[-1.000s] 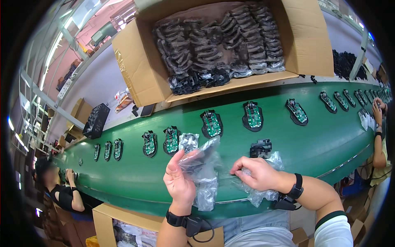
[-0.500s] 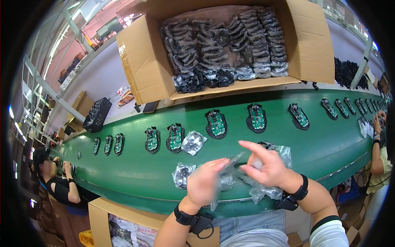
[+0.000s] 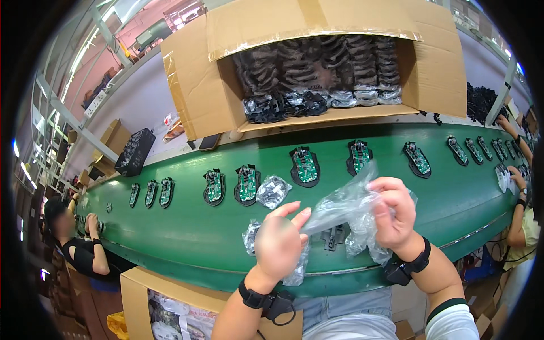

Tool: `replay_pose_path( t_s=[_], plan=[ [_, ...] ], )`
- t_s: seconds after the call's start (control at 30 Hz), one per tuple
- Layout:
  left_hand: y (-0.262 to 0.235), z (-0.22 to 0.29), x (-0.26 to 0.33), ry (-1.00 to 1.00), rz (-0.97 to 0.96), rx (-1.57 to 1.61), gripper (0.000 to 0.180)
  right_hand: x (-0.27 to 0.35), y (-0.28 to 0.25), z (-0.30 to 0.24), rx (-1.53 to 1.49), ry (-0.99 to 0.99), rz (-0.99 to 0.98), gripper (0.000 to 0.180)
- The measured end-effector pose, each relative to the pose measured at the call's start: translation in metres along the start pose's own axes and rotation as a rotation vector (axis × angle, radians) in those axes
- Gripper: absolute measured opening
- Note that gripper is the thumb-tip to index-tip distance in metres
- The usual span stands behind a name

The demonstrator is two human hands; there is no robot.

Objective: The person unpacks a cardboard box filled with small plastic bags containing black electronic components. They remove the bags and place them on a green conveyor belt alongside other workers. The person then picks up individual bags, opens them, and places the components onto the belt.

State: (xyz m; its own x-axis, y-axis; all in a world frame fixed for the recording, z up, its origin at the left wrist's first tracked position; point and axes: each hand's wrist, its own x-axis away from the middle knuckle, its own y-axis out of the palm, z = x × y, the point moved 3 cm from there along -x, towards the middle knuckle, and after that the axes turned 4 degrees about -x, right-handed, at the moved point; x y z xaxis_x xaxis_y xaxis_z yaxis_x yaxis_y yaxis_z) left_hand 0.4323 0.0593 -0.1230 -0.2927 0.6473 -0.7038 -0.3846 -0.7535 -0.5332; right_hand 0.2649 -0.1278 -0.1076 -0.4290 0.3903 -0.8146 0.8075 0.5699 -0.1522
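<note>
My right hand (image 3: 395, 215) pinches a crumpled clear plastic bag (image 3: 345, 201) between thumb and fingers, above the green belt. The bag stretches across to my left hand (image 3: 280, 243), whose lower fingers close on its other end; the upper fingers stick out and the palm is smeared. Below the bag, a small black plastic part (image 3: 333, 237) lies on the belt. More loose clear plastic (image 3: 362, 238) lies under my right hand, and another piece (image 3: 297, 269) hangs by my left. Two bagged dark parts, one farther off (image 3: 273, 191) and one partly hidden (image 3: 250, 235), lie beside my left hand.
Along the green belt (image 3: 170, 238) lie several black shells with green circuit boards (image 3: 305, 166). Behind it stands an open cardboard box (image 3: 192, 85) full of bagged black parts. A black bin (image 3: 136, 152) stands far left. Co-workers sit at left (image 3: 85, 249) and right (image 3: 518, 221).
My right hand has drawn the bag up and to the right, stretching it out. The black part beneath now shows. The box's top flap has come down over its opening.
</note>
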Motion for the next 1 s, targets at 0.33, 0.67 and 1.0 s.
replay_pose_path(
  t_s=[0.33,0.67,1.0],
  plan=[
    [-0.011,-0.014,0.009,-0.31,-0.648,-0.486,0.044,0.002,0.039,-0.035,-0.066,-0.268,-0.413,0.033],
    [0.0,-0.015,0.019,-0.722,0.014,0.732,0.015,0.026,0.053,-0.02,0.059,0.117,-0.519,0.063],
    [0.013,-0.022,0.025,-0.465,-0.221,0.711,0.058,0.038,0.055,-0.007,-0.183,0.375,-0.37,0.021]
  ],
)
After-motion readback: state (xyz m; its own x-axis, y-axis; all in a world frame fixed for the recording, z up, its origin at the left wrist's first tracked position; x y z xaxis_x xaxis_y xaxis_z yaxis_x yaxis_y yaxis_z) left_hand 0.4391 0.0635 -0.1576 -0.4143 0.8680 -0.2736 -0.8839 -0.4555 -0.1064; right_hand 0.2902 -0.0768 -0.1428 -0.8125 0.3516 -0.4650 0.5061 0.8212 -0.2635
